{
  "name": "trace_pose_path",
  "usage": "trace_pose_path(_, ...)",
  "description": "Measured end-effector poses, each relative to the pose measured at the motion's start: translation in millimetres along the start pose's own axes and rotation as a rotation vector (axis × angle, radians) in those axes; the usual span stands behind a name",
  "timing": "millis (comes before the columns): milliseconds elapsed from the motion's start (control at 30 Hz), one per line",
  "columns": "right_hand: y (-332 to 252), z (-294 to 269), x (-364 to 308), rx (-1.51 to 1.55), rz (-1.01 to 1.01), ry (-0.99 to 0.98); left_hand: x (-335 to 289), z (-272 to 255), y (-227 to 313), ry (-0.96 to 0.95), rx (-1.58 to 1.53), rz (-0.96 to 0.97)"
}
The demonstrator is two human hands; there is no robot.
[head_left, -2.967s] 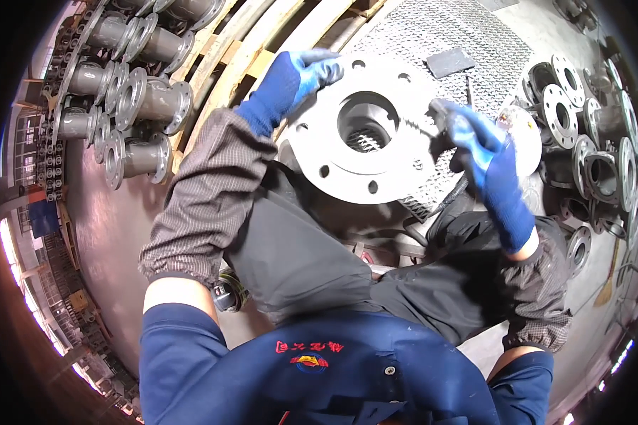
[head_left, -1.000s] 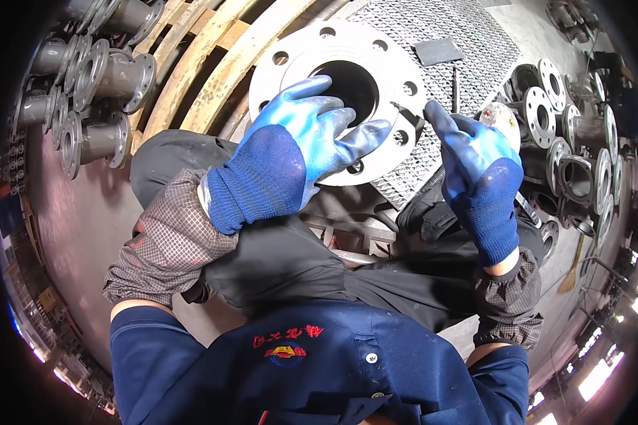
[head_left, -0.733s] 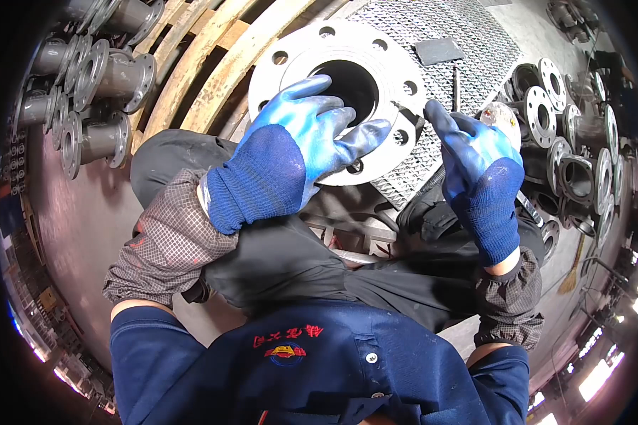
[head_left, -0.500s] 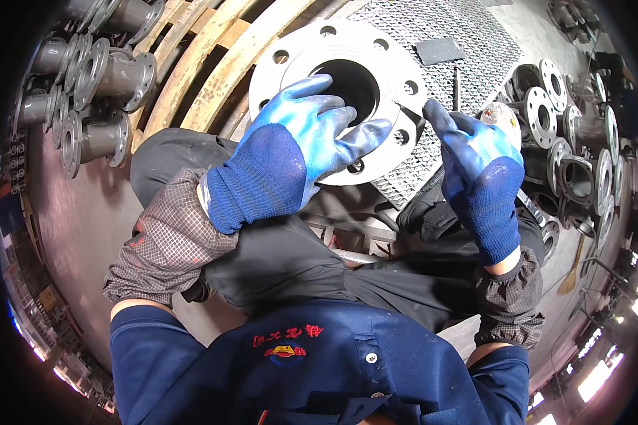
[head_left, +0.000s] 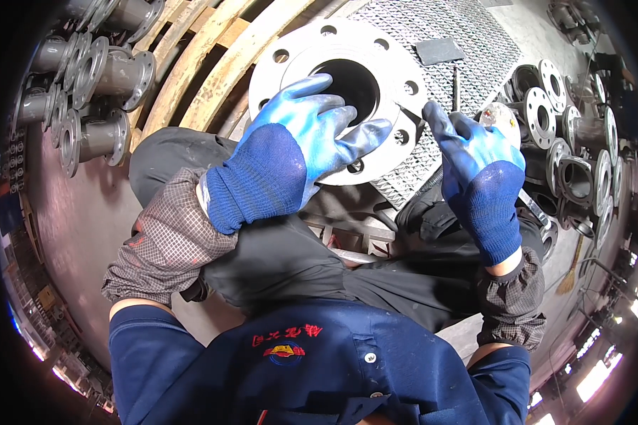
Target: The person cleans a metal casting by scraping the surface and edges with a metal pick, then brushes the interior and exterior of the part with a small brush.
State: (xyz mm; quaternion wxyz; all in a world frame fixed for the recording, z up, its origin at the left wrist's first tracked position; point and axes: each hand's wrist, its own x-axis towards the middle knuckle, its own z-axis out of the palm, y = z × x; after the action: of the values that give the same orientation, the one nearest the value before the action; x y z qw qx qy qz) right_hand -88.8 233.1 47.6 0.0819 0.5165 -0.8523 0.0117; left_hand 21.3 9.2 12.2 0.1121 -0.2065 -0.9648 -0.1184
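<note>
A large pale grey flanged pipe stands upright in front of me, its bolt-holed ring facing up around a dark bore. My left hand, in a blue coated glove, rests on the ring with fingers and thumb spread, fingertips over the bore's edge. At the ring's right side my gloved right hand is closed, its index finger stretched forward. From it a thin dark pointed tool reaches the flange between two bolt holes. The tool's grip is hidden in the glove, so its exact kind cannot be told.
Metal mesh lies beneath and beyond the pipe, bearing a dark flat block and a slim dark rod. Wooden slats stand at left. Flanged pipes pile up left and right. A rounded whitish object shows behind my right hand.
Almost nothing differs. My right hand and the tool have shifted very slightly; my left hand stays in place on the flange.
</note>
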Motion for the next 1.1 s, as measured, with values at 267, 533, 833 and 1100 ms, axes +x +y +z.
trace_pose_path(267,1.9,5.5,-3.0,0.164,0.002,0.171,1.3,-2.2,1.6,-0.005,-0.064,0.0)
trace_pose_path(533,-0.2,12.4,-2.5,0.184,0.029,0.134,0.4,-0.1,1.6,-0.005,-0.045,-0.01)
trace_pose_path(833,0.2,5.5,-3.1,0.144,0.015,0.081,1.0,1.5,1.5,-0.019,-0.021,-0.013)
trace_pose_path(1100,10.1,13.2,-0.2,0.177,-0.033,0.228,1.8,-3.3,2.3,-0.044,0.05,-0.009)
